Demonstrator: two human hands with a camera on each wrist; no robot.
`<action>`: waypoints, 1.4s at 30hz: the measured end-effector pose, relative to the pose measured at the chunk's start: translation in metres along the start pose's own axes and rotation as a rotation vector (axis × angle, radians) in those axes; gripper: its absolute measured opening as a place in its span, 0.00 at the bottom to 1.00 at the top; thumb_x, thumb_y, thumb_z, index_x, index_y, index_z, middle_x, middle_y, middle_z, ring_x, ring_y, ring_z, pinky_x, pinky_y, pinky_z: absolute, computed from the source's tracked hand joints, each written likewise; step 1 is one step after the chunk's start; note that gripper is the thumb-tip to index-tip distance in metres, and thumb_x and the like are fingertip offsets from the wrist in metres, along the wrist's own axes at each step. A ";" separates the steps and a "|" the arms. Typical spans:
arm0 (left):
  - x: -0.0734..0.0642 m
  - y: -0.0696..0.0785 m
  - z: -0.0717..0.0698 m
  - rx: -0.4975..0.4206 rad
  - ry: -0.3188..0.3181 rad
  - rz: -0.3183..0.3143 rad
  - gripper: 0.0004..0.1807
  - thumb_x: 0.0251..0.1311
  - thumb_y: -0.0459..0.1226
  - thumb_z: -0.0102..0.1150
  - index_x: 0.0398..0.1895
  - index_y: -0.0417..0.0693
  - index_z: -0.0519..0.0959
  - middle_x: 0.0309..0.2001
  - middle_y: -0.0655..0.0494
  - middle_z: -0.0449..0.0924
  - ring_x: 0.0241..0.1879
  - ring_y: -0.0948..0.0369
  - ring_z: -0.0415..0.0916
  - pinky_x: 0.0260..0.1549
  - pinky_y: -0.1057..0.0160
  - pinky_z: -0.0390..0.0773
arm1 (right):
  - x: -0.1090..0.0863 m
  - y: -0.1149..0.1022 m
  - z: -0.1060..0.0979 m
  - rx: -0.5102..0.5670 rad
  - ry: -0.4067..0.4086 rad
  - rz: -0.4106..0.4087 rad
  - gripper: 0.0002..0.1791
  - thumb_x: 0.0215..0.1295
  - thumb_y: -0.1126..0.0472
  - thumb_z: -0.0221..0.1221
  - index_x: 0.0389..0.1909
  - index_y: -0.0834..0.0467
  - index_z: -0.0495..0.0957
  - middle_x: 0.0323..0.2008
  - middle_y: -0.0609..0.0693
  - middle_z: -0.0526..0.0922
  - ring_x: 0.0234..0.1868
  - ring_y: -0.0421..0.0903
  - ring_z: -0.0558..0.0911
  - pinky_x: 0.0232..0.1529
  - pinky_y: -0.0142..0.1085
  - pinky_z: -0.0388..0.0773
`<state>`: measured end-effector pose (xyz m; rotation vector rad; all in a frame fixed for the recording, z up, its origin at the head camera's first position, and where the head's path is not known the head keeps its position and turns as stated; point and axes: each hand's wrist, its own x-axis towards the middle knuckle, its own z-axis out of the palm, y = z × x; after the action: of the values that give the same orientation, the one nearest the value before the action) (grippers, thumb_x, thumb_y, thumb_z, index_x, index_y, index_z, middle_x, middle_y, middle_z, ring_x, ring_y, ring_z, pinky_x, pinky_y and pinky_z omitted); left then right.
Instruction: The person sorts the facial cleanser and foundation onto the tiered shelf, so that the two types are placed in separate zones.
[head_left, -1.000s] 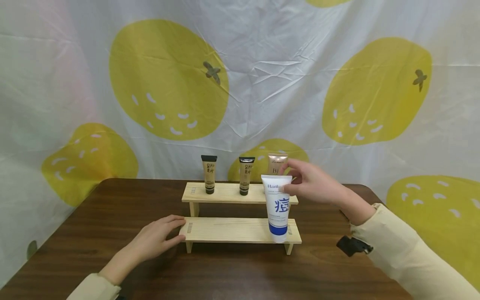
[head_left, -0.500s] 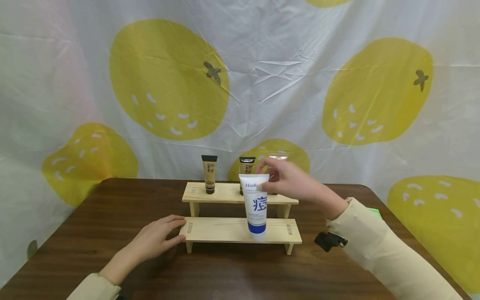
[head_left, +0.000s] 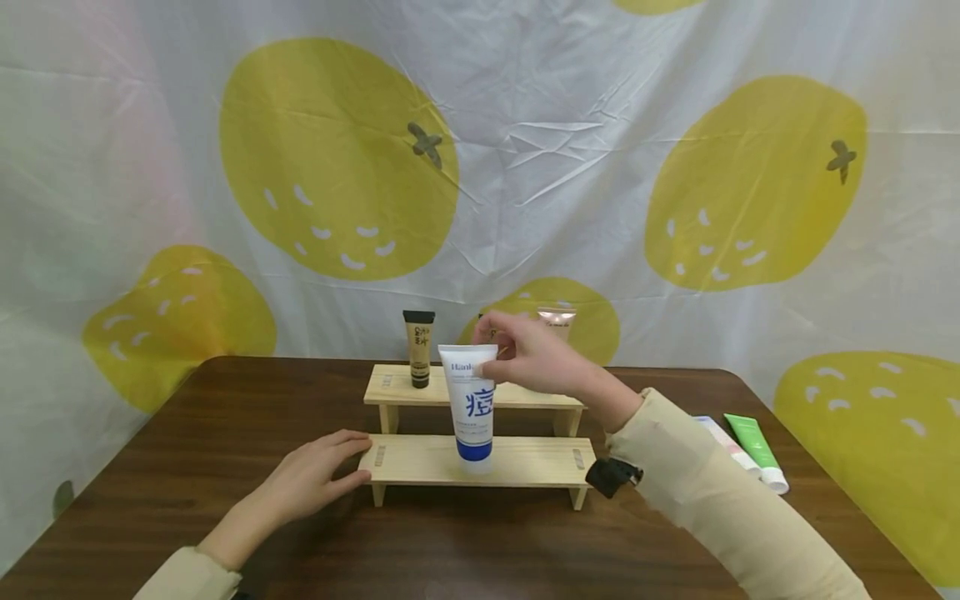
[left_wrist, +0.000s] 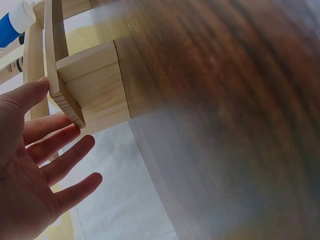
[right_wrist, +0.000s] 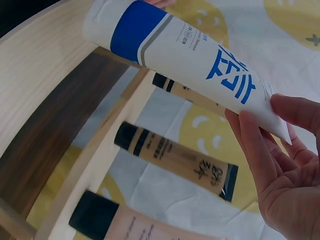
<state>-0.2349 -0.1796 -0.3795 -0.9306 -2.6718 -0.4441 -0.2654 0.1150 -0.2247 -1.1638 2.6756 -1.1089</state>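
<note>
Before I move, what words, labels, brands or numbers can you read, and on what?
"Hank", remainder covered by the right hand: white-and-blue squeeze tube.
"痘": same tube; its fine print is too small.
Black-capped tan tubes: stylised lettering, unreadable.
Pink tube: too blurred.
Green tube, pale pack: too small.
Wooden two-tier rack: end marks too blurred.

Table (head_left: 450, 550): dark brown, wood-grained.
Cloth (head_left: 540, 208): white, creased, yellow fruit print.
Green tube (head_left: 754, 446): lying at right, beside a pale tube (head_left: 729, 444).

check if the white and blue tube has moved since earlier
Yes: in the head view the white and blue tube has moved left relative to the lower shelf, from near its right end to about mid-length.
</note>
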 end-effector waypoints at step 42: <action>0.000 -0.001 0.005 -0.005 0.017 -0.014 0.24 0.56 0.49 0.54 0.48 0.39 0.75 0.47 0.50 0.73 0.46 0.54 0.72 0.41 0.53 0.71 | 0.028 -0.003 0.057 0.040 0.119 0.009 0.12 0.55 0.66 0.59 0.38 0.53 0.68 0.31 0.47 0.78 0.30 0.40 0.78 0.27 0.32 0.75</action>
<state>-0.2362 -0.1788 -0.3843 -0.9065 -2.6641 -0.4600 -0.2678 0.0611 -0.2588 -1.1125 2.7282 -1.2622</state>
